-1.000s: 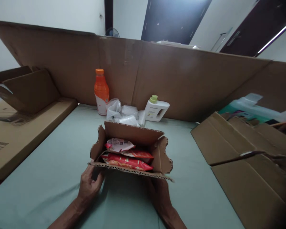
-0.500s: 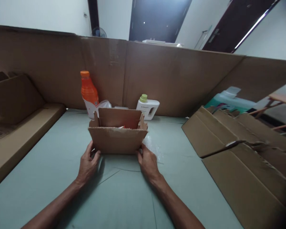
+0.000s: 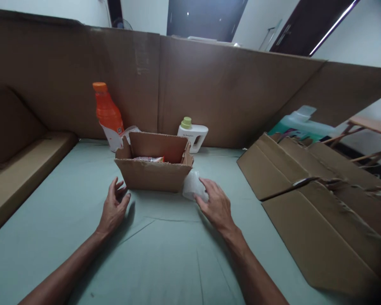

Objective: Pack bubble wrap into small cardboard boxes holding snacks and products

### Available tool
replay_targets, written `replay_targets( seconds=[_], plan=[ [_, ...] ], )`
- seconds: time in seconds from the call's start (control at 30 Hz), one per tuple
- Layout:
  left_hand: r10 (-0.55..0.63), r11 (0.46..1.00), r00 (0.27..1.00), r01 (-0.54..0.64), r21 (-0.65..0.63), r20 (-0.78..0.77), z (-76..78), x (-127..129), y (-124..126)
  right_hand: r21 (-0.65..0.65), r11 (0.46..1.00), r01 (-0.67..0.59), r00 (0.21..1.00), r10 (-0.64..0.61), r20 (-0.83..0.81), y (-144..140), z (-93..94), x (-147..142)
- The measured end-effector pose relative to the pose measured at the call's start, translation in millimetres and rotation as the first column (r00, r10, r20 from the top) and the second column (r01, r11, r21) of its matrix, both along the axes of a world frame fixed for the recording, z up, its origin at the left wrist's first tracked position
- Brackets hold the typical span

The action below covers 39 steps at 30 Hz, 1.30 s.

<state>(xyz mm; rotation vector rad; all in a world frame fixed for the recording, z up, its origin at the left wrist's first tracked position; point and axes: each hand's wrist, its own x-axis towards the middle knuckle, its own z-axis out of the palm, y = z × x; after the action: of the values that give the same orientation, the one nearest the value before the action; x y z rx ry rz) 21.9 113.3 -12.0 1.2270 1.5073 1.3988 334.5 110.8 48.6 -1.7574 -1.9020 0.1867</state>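
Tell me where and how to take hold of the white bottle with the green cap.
Best by the handle on the right side of the white bottle, probably with the right hand coming from the right. The bottle stands upright, its handle opening looks roomy enough for fingers, and the open cardboard box partly hides its lower left.

Here's the head camera, peering forward and down: left hand (image 3: pixel 112 210) and right hand (image 3: pixel 217 208) near, just below mid-frame, green cloth (image 3: pixel 165 258) filling the bottom, cardboard wall (image 3: pixel 225 84) stretching across the top.
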Motion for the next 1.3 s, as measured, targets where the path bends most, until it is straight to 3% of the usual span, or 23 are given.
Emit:
replay_targets(
  seconds=[0.1,0.2,0.27,0.33,0.47,0.53,0.67,0.83,1.0,1.17,1.3],
  plan=[
    [-0.01,0.999,1.0,0.011,-0.047,0.011,-10.7,8,-37,0.005,1.0,-0.027,0.99,0.028,-0.141,9,-7.1,15],
    [-0.143,0.987,0.99,0.142,-0.079,-0.006,-18.0,17,-76,-0.027,0.998,-0.05,0.935,0.037,-0.354,14,-10.5,20],
    [-0.213,0.973,0.977,0.21,-0.101,-0.027,-17.4,15,-93,-0.042,0.996,-0.083,0.907,0.058,-0.417,3,-6.1,24],
    [-0.168,0.982,0.984,0.162,-0.101,-0.054,-10.5,5,-95,-0.075,0.987,-0.141,0.878,0.089,-0.471,-19,1.7,29],
    [0.061,0.998,0.996,-0.061,0.002,-0.068,13.4,-22,-54,-0.247,0.909,-0.336,0.716,0.076,-0.693,-51,12.6,24],
    [0.053,0.998,0.998,-0.051,0.043,-0.042,21.1,-25,-22,-0.253,0.891,-0.378,0.665,0.071,-0.743,-44,11.2,10],
    [-0.049,0.996,0.999,0.05,0.077,-0.013,19.5,-3,15,-0.118,0.934,-0.338,0.674,0.152,-0.723,-2,-0.7,-21],
    [-0.069,0.992,0.997,0.07,0.101,-0.018,8.9,26,14,-0.09,0.924,-0.371,0.672,0.2,-0.713,16,-16.1,-34],
    [0.04,0.996,0.999,-0.038,0.08,-0.027,20.3,12,26,-0.048,0.944,-0.326,0.699,0.206,-0.685,25,-8.9,-12],
    [-0.09,0.991,0.996,0.093,0.098,-0.028,28.9,13,38,-0.02,0.955,-0.297,0.727,0.212,-0.653,66,1.7,-6],
    [-0.134,0.985,0.991,0.137,0.107,-0.028,26.8,17,36,-0.025,0.936,-0.35,0.745,0.262,-0.614,66,-5.2,-23]
  ],
)
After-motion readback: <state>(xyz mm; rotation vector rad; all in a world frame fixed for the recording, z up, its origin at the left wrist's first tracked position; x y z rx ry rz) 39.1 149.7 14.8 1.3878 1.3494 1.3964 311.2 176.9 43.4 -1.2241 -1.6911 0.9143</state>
